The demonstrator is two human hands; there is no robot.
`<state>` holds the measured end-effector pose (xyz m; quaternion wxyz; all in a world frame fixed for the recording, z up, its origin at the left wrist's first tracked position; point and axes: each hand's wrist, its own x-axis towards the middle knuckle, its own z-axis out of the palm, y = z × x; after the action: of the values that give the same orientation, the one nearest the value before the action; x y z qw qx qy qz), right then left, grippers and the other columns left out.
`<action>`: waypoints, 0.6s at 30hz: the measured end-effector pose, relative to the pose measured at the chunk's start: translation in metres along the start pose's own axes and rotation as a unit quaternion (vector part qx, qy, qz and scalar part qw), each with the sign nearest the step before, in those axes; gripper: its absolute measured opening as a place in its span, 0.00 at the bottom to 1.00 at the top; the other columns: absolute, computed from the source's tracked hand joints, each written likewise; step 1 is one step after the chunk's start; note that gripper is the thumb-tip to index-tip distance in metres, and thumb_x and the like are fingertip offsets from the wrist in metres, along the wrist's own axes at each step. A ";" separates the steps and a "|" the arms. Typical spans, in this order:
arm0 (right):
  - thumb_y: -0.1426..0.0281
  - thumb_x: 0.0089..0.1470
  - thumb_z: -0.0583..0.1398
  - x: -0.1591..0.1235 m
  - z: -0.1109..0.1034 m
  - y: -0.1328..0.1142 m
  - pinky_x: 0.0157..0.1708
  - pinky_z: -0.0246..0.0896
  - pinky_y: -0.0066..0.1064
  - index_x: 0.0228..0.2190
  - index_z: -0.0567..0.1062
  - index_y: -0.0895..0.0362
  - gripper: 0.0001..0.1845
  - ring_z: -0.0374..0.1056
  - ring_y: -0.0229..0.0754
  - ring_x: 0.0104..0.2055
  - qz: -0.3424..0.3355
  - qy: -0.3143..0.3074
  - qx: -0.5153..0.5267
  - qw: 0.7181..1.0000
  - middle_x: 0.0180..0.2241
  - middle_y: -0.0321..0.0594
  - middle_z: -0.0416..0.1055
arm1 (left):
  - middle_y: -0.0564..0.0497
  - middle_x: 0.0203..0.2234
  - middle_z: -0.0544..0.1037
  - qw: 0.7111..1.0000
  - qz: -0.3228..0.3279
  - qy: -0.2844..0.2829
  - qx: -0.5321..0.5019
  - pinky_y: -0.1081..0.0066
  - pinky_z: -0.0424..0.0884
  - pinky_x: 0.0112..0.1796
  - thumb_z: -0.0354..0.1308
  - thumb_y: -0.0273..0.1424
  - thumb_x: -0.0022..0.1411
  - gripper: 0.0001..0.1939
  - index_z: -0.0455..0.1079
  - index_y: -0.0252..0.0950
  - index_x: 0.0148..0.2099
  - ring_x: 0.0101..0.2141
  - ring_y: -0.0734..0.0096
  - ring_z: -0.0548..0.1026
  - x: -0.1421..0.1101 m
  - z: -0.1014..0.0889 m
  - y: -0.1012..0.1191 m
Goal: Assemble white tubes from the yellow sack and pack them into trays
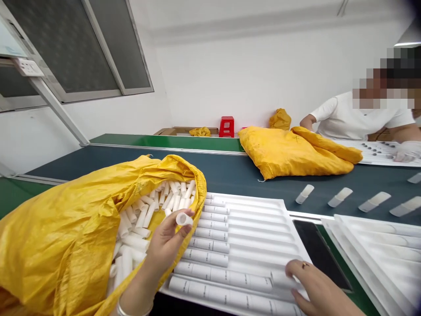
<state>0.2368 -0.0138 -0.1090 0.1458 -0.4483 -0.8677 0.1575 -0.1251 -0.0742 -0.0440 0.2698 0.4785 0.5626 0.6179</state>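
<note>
The left hand (pixel 167 241) is raised over the near edge of the yellow sack's mouth. Its fingers are closed on one white tube (pixel 184 218), gripped near its visible end between the thumb and the opposing fingertips. The open end of this tube faces the camera; the bore is visible. The held tube is clear of the loose tubes (pixel 134 241) inside the yellow sack (pixel 66 219) and is located just left of the white tray (pixel 259 232).

The right hand (pixel 315 285) is positioned over the near right part of the white tray. Its fingers are partly curled, with a gap between the index finger and the thumb. The fingertips are at the right end of the second row from the near edge, beside a blurred end tube (pixel 281 279); contact with it cannot be confirmed.

The white tray has parallel grooves. The two nearest rows of marked tubes (pixel 226 277) extend across most of the tray; the farther rows occupy only its left portion. A black flat panel (pixel 322 252) lies to the right of the tray, followed by stacked trays (pixel 378 254). Upright, slightly tilted-looking tubes (pixel 340 197) and a folded yellow sack (pixel 292 153) are on the bench (pixel 223 169). Across it, a co-worker (pixel 351 116) has one gloved hand at another tray.
</note>
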 end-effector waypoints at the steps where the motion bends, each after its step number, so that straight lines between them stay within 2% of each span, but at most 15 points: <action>1: 0.73 0.45 0.58 0.005 -0.007 -0.005 0.32 0.65 0.30 0.30 0.73 0.54 0.06 0.70 0.42 0.31 0.014 0.004 0.028 1.000 0.29 0.39 0.72 | 0.48 0.40 0.79 0.994 -0.033 0.004 -0.101 0.64 0.69 0.49 0.65 0.37 0.55 0.15 0.73 0.40 0.45 0.45 0.62 0.75 -0.005 0.015 0.002; 3: 0.68 0.52 0.57 0.015 -0.019 -0.019 0.33 0.65 0.31 0.37 0.71 0.54 0.08 0.69 0.42 0.31 0.037 0.020 0.115 0.992 0.31 0.40 0.71 | 0.50 0.38 0.80 0.954 -0.100 0.009 -0.283 0.66 0.71 0.47 0.67 0.38 0.53 0.17 0.71 0.42 0.45 0.42 0.64 0.77 -0.015 0.043 0.007; 5: 0.65 0.57 0.55 0.026 -0.025 -0.038 0.35 0.66 0.31 0.41 0.69 0.54 0.11 0.68 0.41 0.33 0.035 0.054 0.230 0.971 0.34 0.41 0.71 | 0.52 0.38 0.80 0.904 -0.156 0.010 -0.397 0.67 0.73 0.45 0.69 0.35 0.50 0.20 0.69 0.45 0.45 0.42 0.66 0.78 -0.022 0.066 0.013; 7: 0.64 0.58 0.55 0.036 -0.024 -0.059 0.37 0.66 0.31 0.43 0.69 0.54 0.12 0.68 0.41 0.36 0.009 0.078 0.356 0.931 0.36 0.41 0.70 | 0.54 0.37 0.79 0.877 -0.194 0.005 -0.440 0.69 0.73 0.43 0.70 0.31 0.49 0.23 0.67 0.47 0.46 0.41 0.67 0.78 -0.026 0.082 0.018; 9: 0.65 0.59 0.55 0.046 -0.021 -0.077 0.36 0.67 0.29 0.43 0.69 0.53 0.11 0.69 0.40 0.36 -0.021 0.096 0.448 0.888 0.36 0.40 0.70 | 0.55 0.36 0.78 0.878 -0.199 -0.011 -0.435 0.71 0.73 0.42 0.71 0.29 0.48 0.24 0.66 0.48 0.46 0.40 0.69 0.78 -0.027 0.088 0.020; 11: 0.67 0.60 0.55 0.053 -0.021 -0.085 0.36 0.68 0.28 0.44 0.69 0.51 0.10 0.69 0.39 0.36 -0.049 0.126 0.471 0.872 0.37 0.40 0.71 | 0.56 0.35 0.77 0.909 -0.158 -0.016 -0.385 0.74 0.73 0.41 0.71 0.30 0.48 0.21 0.68 0.45 0.43 0.39 0.72 0.77 -0.025 0.084 0.018; 13: 0.70 0.60 0.56 0.057 -0.027 -0.085 0.39 0.67 0.29 0.46 0.69 0.50 0.12 0.69 0.40 0.41 -0.091 0.148 0.420 0.891 0.40 0.40 0.71 | 0.55 0.34 0.76 0.959 -0.083 -0.015 -0.270 0.77 0.72 0.39 0.70 0.30 0.48 0.15 0.70 0.42 0.38 0.37 0.73 0.76 -0.022 0.073 0.015; 15: 0.74 0.59 0.56 0.058 -0.038 -0.080 0.45 0.66 0.33 0.48 0.69 0.49 0.16 0.68 0.43 0.46 -0.150 0.142 0.341 0.917 0.43 0.41 0.71 | 0.52 0.35 0.76 0.993 0.006 -0.061 -0.101 0.76 0.71 0.39 0.68 0.30 0.50 0.12 0.72 0.40 0.37 0.38 0.71 0.75 -0.018 0.058 0.014; 16: 0.75 0.58 0.56 0.058 -0.044 -0.076 0.47 0.65 0.34 0.49 0.68 0.49 0.17 0.67 0.44 0.48 -0.181 0.131 0.306 0.926 0.44 0.42 0.70 | 0.51 0.35 0.76 0.993 0.044 -0.109 -0.014 0.74 0.71 0.39 0.67 0.31 0.52 0.11 0.73 0.41 0.40 0.38 0.69 0.75 -0.017 0.051 0.016; 18: 0.77 0.58 0.55 0.057 -0.055 -0.071 0.48 0.65 0.37 0.50 0.67 0.50 0.19 0.67 0.45 0.49 -0.230 0.110 0.246 0.935 0.44 0.44 0.70 | 0.48 0.36 0.78 0.963 0.098 -0.214 0.130 0.71 0.71 0.40 0.63 0.32 0.57 0.13 0.73 0.41 0.46 0.38 0.65 0.76 -0.014 0.040 0.020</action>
<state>0.1740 0.0021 -0.0242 0.3785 -0.2012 -0.8597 0.2778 -0.0797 -0.0733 -0.0324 0.2579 0.6834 0.5171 0.4461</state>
